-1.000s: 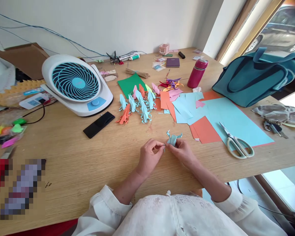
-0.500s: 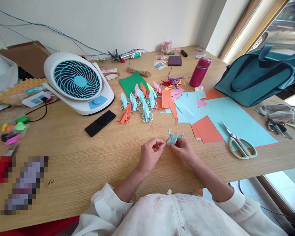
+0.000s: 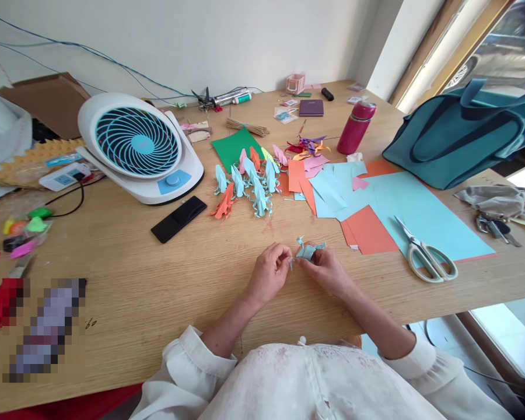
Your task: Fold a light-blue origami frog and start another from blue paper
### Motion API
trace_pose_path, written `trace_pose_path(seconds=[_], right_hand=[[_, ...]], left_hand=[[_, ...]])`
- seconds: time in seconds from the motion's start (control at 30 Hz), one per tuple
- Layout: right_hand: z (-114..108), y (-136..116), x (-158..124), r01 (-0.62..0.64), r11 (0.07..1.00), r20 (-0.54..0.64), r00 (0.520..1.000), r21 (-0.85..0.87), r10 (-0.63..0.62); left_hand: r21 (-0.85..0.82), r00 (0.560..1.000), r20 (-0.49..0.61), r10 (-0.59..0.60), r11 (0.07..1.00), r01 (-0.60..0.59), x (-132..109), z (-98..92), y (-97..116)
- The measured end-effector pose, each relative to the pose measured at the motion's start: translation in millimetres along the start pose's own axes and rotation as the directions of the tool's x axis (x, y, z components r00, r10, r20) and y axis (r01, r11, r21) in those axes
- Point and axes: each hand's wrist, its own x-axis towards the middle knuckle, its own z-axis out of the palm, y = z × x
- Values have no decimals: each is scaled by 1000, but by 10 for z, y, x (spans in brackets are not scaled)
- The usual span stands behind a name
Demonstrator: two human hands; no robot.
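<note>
Lower centre of the frame: the left hand (image 3: 269, 271) is pinching, thumb and fingertips drawn together, on a thin end of a small light-blue folded-paper figure (image 3: 307, 252). The right hand (image 3: 328, 271), just across from it, is curling its fingers around the figure's body, thumb lying toward the left hand. Narrow curled ends are sticking out above the right hand's fingers. The figure is sitting between both hands, over the wood-grained counter (image 3: 179, 291).

Centre, above the hands: a cluster of light-blue, orange and pink folded-paper figures (image 3: 260, 198) is standing beside a flat green paper sheet (image 3: 234, 144).

Right of centre: cut orange paper rectangles (image 3: 371, 230) are overlapping a large light-blue paper sheet (image 3: 446, 219); metal scissors with pale handles (image 3: 415, 242) are lying partly on that sheet.

Left of centre: a flat black rectangular object (image 3: 179, 219) is lying below a round white-and-blue fan (image 3: 142, 143).

Upper right: a magenta bottle (image 3: 354, 131) is standing near a teal fabric bag (image 3: 455, 140).
</note>
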Motion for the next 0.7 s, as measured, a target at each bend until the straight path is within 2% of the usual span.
trace_pose_path(seconds=[0.1,0.23,0.33,0.43,0.53,0.7], right_hand=[[1,7,-6,-25,1000,-2,1000,13,25],[1,13,-9,-53,998,-23,998,44,54],[-1,19,-6,-59,997,-3,998,39,59],[-5,28,-4,-16,999,33,999,42,15],[-10,22,-9,-6,999,-5,1000,33,6],[-11,-5,-21,-76,995,-39,996,60,79]], left_hand=[[-64,998,50,-48,997,51,5,-2,-27],[-208,987,60,-152,965,161,4,15,-67],[-164,989,48,-142,975,148,-2,10,-43],[-116,994,20,-110,987,111,-10,9,-3],[-165,988,-4,-152,975,150,-17,34,2],[-208,974,-8,-228,953,222,-25,67,-23]])
